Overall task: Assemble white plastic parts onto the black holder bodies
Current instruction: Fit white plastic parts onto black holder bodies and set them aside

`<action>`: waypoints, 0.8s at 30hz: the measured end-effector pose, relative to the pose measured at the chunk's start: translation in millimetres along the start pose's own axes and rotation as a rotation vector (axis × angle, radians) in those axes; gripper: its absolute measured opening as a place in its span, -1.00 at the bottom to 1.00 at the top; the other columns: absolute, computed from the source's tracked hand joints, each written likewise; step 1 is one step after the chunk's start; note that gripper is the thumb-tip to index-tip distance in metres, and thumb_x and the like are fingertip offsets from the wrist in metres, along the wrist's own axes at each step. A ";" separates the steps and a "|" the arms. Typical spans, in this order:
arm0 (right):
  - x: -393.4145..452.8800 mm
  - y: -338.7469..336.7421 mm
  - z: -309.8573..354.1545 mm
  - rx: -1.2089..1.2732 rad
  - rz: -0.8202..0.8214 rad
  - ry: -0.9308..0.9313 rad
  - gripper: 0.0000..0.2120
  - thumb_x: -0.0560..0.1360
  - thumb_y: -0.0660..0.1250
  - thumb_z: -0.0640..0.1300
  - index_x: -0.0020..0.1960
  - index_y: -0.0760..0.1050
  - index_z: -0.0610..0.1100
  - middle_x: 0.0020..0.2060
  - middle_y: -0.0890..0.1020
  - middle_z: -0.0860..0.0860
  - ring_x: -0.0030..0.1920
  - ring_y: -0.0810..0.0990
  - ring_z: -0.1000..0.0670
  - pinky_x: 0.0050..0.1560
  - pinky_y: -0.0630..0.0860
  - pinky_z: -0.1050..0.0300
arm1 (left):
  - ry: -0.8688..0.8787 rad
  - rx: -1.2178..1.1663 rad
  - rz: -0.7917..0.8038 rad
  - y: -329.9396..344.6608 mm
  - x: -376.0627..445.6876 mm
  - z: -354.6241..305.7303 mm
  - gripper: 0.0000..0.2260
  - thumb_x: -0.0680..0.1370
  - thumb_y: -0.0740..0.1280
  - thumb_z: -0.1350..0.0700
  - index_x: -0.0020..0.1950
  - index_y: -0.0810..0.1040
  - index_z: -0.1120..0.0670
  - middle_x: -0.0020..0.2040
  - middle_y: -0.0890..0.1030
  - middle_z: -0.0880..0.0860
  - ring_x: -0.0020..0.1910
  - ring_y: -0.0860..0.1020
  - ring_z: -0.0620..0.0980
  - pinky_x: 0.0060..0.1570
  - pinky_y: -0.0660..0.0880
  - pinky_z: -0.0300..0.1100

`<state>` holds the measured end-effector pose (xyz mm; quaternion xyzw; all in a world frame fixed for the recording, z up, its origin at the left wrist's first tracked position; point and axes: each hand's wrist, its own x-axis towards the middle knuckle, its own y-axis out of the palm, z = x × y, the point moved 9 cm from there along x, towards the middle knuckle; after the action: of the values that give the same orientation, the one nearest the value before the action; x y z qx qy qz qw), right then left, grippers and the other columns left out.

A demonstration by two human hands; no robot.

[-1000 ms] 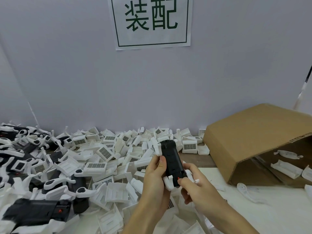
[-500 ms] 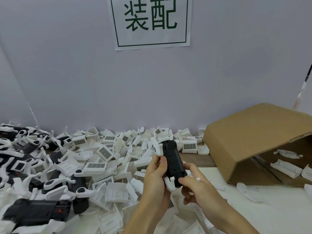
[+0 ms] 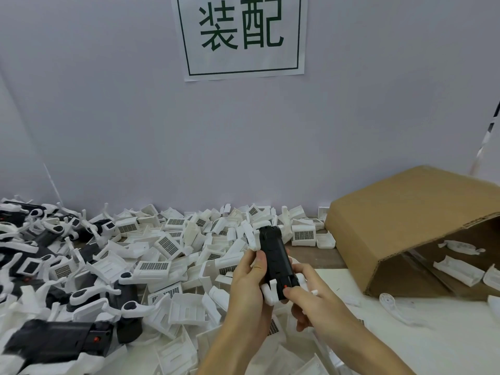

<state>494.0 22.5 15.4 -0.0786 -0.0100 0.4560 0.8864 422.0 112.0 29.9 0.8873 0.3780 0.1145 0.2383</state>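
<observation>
Evidently you held the black holder body (image 3: 276,262) up above the heap of white plastic parts (image 3: 167,255) so both ends stayed reachable: your left hand (image 3: 250,280) gripped its side, steadying it, while your right hand (image 3: 308,296) pinched its lower end, likely seating the white clip (image 3: 269,292) there

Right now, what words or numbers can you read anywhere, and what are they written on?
"装配" in dark green, inside a thin green frame, on the white paper sign stuck to the wall.
No readable text shows on the cardboard box, the black holder body or the white parts.
</observation>
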 end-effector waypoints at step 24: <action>-19.8 -31.4 45.7 0.169 -0.177 -0.277 -0.75 0.42 0.34 0.16 -0.04 0.69 0.06 -0.09 0.72 0.08 -0.02 0.66 0.07 0.03 0.50 0.10 | 0.096 0.036 -0.265 -24.4 3.6 -7.0 -0.64 0.33 0.53 -0.13 0.00 0.54 -0.02 -0.23 0.67 0.13 -0.33 0.62 0.04 -0.36 0.55 -0.10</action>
<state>503.7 -5.5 66.3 0.0611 -0.1004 0.3819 0.9167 406.8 131.6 23.6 0.8272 0.5048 0.1177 0.2169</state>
